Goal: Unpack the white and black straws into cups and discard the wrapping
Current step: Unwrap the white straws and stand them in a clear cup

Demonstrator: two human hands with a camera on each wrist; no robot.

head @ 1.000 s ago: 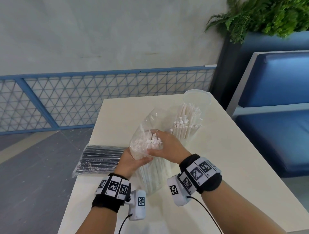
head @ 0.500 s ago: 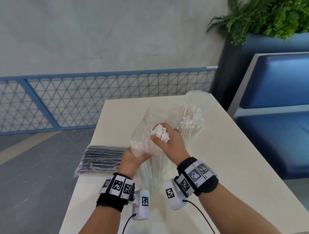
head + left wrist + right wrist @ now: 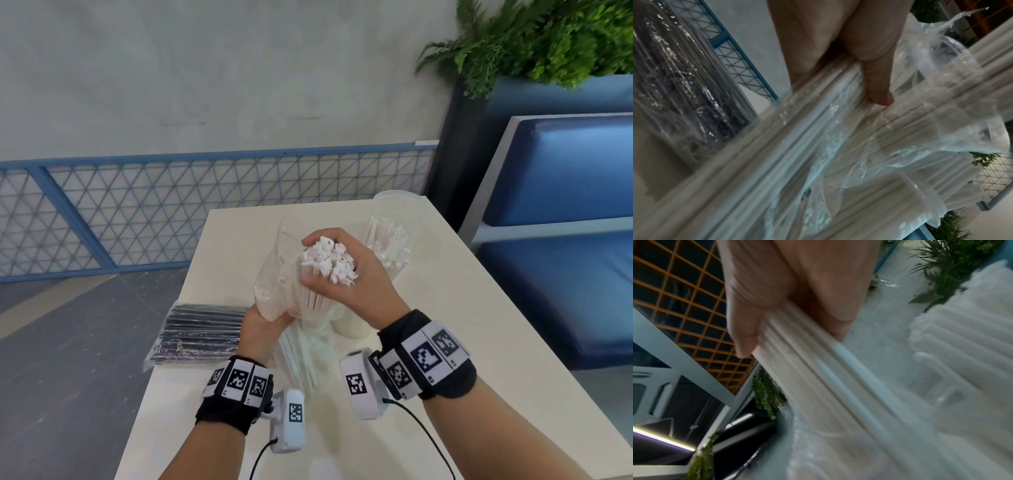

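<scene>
My right hand [image 3: 342, 274] grips a bunch of white straws [image 3: 327, 262] by their upper ends, part-way out of a clear plastic wrapper [image 3: 274, 284]. My left hand [image 3: 263, 325] holds that wrapper and the straws left in it from below; its fingers [image 3: 877, 84] curl round the bag in the left wrist view. Behind my right hand stands a clear cup [image 3: 400, 233] with white straws in it. A sealed pack of black straws [image 3: 202, 332] lies at the table's left edge. The right wrist view shows my right hand's fingers [image 3: 744, 331] wrapped round the straw bunch [image 3: 818, 369].
The cream table [image 3: 462, 342] carries everything; its left edge drops to a grey floor. A blue mesh railing [image 3: 137, 212] runs behind, and a blue bench [image 3: 565, 240] with a green plant [image 3: 548, 37] above it stands on the right.
My right hand has closed on a bunch of white straws and drawn it up and right, out of the wrapper. The left hand still holds the wrapper in about the same place.
</scene>
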